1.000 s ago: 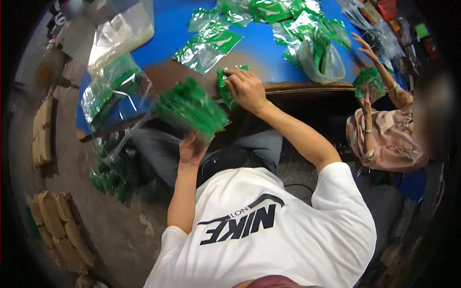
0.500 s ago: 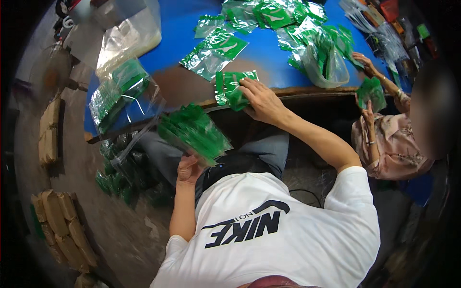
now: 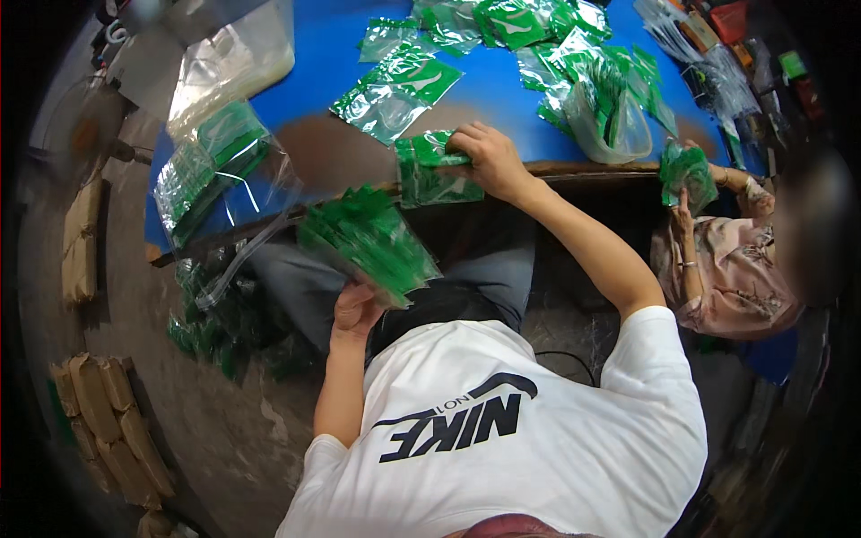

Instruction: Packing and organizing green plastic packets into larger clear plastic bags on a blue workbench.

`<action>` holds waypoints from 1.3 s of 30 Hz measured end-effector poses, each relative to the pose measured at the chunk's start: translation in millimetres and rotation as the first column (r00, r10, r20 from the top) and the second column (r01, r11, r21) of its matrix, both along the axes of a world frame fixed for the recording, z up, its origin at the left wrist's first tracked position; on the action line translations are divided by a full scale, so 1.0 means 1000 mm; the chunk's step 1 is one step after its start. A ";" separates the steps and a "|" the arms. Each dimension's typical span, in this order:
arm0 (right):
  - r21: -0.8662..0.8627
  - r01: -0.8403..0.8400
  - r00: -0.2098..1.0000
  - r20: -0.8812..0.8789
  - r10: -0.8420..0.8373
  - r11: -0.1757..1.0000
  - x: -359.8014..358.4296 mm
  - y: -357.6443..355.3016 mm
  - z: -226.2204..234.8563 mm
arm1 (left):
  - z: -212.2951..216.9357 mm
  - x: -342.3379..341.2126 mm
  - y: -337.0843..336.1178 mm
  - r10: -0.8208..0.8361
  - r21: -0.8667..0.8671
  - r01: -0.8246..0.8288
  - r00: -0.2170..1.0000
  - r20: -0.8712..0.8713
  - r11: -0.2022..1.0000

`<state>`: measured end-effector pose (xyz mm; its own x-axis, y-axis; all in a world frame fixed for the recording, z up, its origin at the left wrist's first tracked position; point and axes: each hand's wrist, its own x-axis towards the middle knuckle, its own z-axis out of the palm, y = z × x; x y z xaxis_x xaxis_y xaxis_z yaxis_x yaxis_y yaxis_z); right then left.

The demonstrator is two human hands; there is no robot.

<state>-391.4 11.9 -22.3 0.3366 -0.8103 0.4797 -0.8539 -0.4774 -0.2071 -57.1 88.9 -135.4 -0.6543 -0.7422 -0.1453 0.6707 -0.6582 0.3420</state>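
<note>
My left hand [image 3: 357,308] grips the lower end of a thick fanned stack of green and clear plastic packets [image 3: 368,242], held over my lap in front of the table edge. At the table's front edge, my right hand [image 3: 491,161] has its fingers curled on a green packet [image 3: 439,179], part of which hangs over the edge. The fingertips hide some of that packet. Just beyond it, more green and clear packets [image 3: 399,85] lie loose on the blue table [image 3: 493,85].
A clear bag of green packets [image 3: 211,161] lies at the table's left. To the right stands a clear tub [image 3: 623,143] filled with packets. A co-worker's hands hold a packet bundle [image 3: 687,175]. Brown wrapped bundles [image 3: 112,417] and more green packets [image 3: 215,332] are on the floor.
My right hand has moved slightly up and right, and the packet under it now shows lower, over the table edge. My left hand still holds the stack. The co-worker's hands have come together.
</note>
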 end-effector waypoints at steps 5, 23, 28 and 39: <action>0.172 0.060 0.850 0.507 -0.141 0.983 -0.014 -0.024 0.009 | 0.009 -0.003 -0.004 0.047 0.020 -0.046 0.998 -0.032 0.999; 0.489 -0.089 0.535 0.759 -0.372 0.868 0.082 -0.011 0.021 | 0.080 -0.071 -0.033 0.358 -0.116 -0.343 0.824 0.439 0.932; 0.477 -0.195 0.580 0.761 -0.291 0.857 0.083 -0.007 0.024 | 0.071 -0.067 -0.032 0.350 -0.138 -0.322 0.847 0.401 0.937; 0.154 0.092 0.504 0.845 -0.180 0.984 0.075 -0.001 0.086 | 0.098 -0.076 -0.032 0.410 -0.134 -0.392 0.810 0.418 0.910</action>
<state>-316.0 10.6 63.6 -0.3170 -0.8576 0.4050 -0.2966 -0.3160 -0.9012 -133.2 56.6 -37.9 -0.1760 -0.9360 -0.3049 0.6528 -0.3428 0.6756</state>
